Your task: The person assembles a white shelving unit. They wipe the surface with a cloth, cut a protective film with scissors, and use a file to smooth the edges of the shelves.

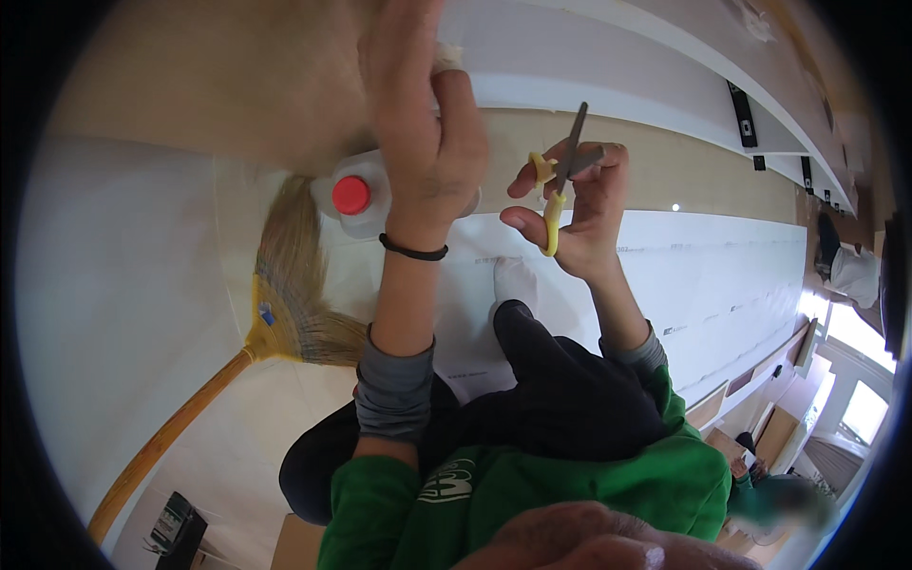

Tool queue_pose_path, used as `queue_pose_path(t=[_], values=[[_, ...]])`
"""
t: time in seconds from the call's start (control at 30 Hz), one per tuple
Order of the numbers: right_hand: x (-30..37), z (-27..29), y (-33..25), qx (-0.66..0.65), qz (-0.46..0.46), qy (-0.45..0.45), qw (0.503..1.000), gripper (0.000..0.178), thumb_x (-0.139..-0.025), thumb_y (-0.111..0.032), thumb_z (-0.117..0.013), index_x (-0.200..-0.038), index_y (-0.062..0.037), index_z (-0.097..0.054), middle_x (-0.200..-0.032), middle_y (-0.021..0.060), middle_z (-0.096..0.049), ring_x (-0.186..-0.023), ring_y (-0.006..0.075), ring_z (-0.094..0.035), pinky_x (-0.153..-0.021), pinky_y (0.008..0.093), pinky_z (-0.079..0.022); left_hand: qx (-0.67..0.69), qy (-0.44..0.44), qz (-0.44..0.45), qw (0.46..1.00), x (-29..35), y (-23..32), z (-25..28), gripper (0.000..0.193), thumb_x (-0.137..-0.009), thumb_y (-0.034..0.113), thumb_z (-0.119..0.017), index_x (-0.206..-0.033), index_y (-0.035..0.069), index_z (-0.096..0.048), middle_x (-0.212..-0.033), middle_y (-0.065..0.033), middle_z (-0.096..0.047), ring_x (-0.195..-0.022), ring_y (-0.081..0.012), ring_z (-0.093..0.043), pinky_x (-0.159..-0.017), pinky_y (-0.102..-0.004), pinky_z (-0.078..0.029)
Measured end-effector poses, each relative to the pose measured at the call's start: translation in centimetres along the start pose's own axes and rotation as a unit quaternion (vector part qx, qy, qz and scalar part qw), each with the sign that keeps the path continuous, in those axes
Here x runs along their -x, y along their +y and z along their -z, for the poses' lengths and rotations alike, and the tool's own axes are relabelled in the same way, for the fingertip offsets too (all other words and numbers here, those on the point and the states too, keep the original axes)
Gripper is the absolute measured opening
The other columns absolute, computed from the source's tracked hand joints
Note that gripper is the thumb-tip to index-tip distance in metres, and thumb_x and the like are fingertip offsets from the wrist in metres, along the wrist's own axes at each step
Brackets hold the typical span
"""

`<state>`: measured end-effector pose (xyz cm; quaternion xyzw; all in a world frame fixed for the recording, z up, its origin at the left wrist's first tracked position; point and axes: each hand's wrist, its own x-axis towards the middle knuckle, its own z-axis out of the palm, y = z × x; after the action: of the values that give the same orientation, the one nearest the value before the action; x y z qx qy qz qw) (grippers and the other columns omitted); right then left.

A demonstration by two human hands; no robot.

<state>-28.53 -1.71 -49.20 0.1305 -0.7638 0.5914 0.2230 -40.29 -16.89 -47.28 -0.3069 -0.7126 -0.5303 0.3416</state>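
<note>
My left hand (427,142), a dark band on its wrist, reaches up to the brown surface at the top. Its fingers are stretched out and run past the upper edge. A small pale scrap (448,57) shows by the thumb tip; whether the hand touches it is unclear. My right hand (589,204) holds scissors with yellow handles (553,223), blades apart and pointing up. Below my left hand stands a translucent jug with a red cap (351,195), partly hidden by that hand.
A straw broom (294,285) with a wooden handle leans at the left. White printed panels (703,285) stretch to the right under my legs. White shelving (655,57) with black fittings runs along the upper right. Another person (779,499) is at the lower right.
</note>
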Motion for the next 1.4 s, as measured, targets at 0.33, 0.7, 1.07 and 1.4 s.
queue_pose_path(t=[0.33,0.7,1.07,1.4], values=[[-0.3,0.3,-0.7,-0.006,-0.036,-0.013,0.999,0.068,-0.074,-0.014,-0.095,-0.113,-0.0104,-0.04,-0.092,0.0045,-0.069,-0.087,0.0137,-0.07,-0.069,0.027,-0.042,0.008,-0.043,-0.076,0.996,-2.0,-2.2,1.5,0.057,-0.101,0.014,-0.043,-0.153,-0.01,-0.04,-0.159,-0.0246,-0.041,-0.148,-0.0343,-0.039,-0.122,-0.0429,-0.028],[0.0,0.9,-0.2,-0.015,-0.125,-0.002,0.992,0.053,-0.079,-0.013,-0.091,-0.103,-0.0101,-0.043,-0.086,0.0039,-0.069,-0.083,0.0131,-0.07,-0.068,0.0256,-0.044,0.115,0.064,-0.002,0.991,-1.4,-0.7,-0.2,0.043,-0.101,0.015,-0.044,-0.139,-0.005,-0.046,-0.138,-0.0184,-0.051,-0.124,-0.0266,-0.049,-0.105,-0.0377,-0.037],[0.4,0.5,-0.9,-0.041,-0.184,0.004,0.982,0.048,-0.084,-0.017,-0.089,-0.08,-0.0102,-0.041,-0.069,-0.0008,-0.056,-0.069,0.01,-0.069,-0.06,0.0226,-0.051,0.044,0.176,-0.066,0.981,-6.3,-2.2,0.5,0.032,-0.101,0.014,-0.048,-0.13,0.0,-0.052,-0.122,-0.0135,-0.059,-0.107,-0.0213,-0.056,-0.093,-0.0352,-0.044],[3.2,1.4,0.3,0.263,-0.157,-0.11,0.946,0.057,-0.076,-0.042,-0.092,-0.085,-0.0062,-0.049,-0.073,0.004,-0.056,-0.069,0.0166,-0.054,-0.062,0.0321,-0.045,-0.276,-0.064,-0.411,0.866,-8.1,2.5,1.2,0.047,-0.074,0.016,-0.076,-0.119,0.004,-0.069,-0.114,-0.0069,-0.064,-0.111,-0.027,-0.059,-0.091,-0.0415,-0.047]])
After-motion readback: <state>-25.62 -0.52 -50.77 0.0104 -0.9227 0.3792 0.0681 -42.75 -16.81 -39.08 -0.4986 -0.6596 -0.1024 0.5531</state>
